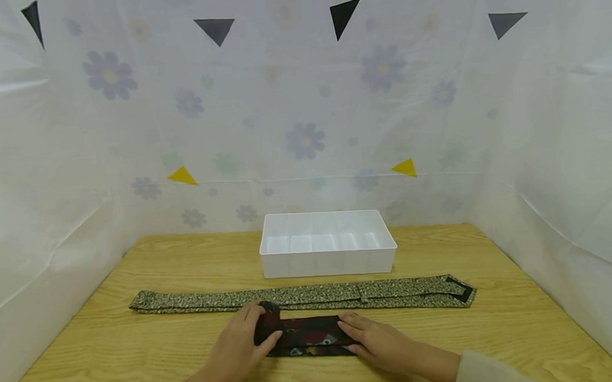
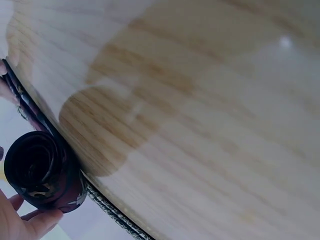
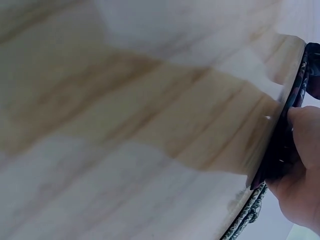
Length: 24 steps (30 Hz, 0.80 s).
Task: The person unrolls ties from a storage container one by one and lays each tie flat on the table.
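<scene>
The left hand (image 1: 233, 342) is curled round the roll (image 2: 65, 187), its thumb on the near side and its fingers on the far side. The right hand (image 1: 384, 342) lies with fingers fairly straight on the flat stretch of the dark tie (image 1: 313, 336), pressing it down and gripping nothing that I can make out. That tie is on the table (image 1: 102, 357) between the hands, coiled at its left end, the coil standing on edge.

It should handle as light, soft cloth, hard to break but probably a little slick (I'd expect the turns to loosen if let go). The best hold is likely round the coil's outside, thumb against fingers, without crushing the hollow middle.

Just beyond, the speckled tie (image 1: 311, 294) stretches crosswise, doubled; behind it stands the white box (image 1: 328, 263), divided inside.
</scene>
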{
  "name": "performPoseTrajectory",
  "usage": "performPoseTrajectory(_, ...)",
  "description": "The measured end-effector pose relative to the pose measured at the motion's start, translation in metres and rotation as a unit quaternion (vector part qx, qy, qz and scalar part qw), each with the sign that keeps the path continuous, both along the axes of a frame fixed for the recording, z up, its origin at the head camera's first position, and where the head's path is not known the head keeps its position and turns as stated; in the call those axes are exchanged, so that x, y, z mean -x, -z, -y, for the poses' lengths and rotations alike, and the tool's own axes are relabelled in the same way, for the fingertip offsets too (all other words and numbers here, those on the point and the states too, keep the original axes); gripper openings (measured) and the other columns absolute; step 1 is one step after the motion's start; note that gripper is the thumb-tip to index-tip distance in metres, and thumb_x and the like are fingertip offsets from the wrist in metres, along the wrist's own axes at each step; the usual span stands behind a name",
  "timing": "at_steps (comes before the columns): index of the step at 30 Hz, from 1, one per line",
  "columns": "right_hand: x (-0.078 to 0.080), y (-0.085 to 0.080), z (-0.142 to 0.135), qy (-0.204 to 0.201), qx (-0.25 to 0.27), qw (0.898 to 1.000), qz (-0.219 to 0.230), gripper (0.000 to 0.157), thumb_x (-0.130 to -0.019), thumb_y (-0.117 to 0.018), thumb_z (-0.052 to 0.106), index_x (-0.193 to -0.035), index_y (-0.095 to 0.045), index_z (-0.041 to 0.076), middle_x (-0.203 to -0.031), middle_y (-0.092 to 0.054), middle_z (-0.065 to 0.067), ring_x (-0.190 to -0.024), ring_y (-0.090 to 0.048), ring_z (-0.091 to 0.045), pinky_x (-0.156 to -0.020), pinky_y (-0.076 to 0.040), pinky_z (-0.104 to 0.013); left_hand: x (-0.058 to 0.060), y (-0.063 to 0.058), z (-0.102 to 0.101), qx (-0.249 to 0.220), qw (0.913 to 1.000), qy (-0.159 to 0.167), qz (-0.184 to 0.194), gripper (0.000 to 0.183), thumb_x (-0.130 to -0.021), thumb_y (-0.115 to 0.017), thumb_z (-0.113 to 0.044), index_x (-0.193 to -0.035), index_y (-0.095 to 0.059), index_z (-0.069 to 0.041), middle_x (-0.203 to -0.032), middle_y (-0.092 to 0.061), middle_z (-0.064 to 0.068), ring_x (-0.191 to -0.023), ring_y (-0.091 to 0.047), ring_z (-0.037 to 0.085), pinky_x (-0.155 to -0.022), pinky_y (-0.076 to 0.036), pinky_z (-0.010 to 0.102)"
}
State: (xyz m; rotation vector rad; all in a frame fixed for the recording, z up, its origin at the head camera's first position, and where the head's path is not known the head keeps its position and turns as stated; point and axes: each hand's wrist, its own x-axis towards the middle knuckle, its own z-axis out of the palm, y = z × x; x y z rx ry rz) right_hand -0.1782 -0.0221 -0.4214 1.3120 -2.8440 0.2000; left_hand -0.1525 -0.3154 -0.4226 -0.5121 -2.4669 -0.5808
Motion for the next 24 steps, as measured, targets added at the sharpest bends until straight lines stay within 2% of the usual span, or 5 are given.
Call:
performPoseTrajectory(4, 0.0011, -0.0005, -0.0001, 0.002, -0.008, 1.000, 0.009, 0.047, -0.099, -0.043, 0.029, -0.136, -0.044, 0.001, -0.142, -0.043, -0.018, -0.129, -0.044, -0.033, -0.097, -0.047, -0.042, 0.0021, -0.0012, -0.0003, 0.004, 0.9999, -0.008, 0.010, 0.031, -0.075, -0.076, -0.024, -0.095, -0.060, -0.006, -0.104, -0.063, 0.014, -0.096, -0.063, 0.027, -0.070, -0.056, 0.034)
performPoseTrajectory(11, 0.0016, -0.0013, 0.0000, 0.002, -0.013, 1.000, 0.017, 0.048, -0.099, -0.043, 0.030, -0.137, -0.044, 0.001, -0.143, -0.042, -0.017, -0.130, -0.043, -0.033, -0.099, -0.046, -0.042, -0.0001, -0.0043, 0.0020, 0.015, 0.9995, -0.002, 0.027, 0.030, -0.078, -0.073, -0.019, -0.101, -0.063, -0.003, -0.110, -0.061, 0.016, -0.103, -0.061, 0.030, -0.078, -0.055, 0.038)
performPoseTrajectory(24, 0.0020, -0.0006, 0.0008, -0.002, -0.012, 1.000, 0.004, 0.047, -0.098, -0.044, 0.028, -0.136, -0.045, 0.000, -0.142, -0.044, -0.018, -0.128, -0.045, -0.033, -0.097, -0.047, -0.041, -0.0006, 0.0001, 0.0078, 0.048, 0.9984, 0.016, -0.023, 0.032, -0.078, -0.073, -0.015, -0.106, -0.067, -0.002, -0.115, -0.062, 0.016, -0.105, -0.060, 0.029, -0.078, -0.055, 0.037)
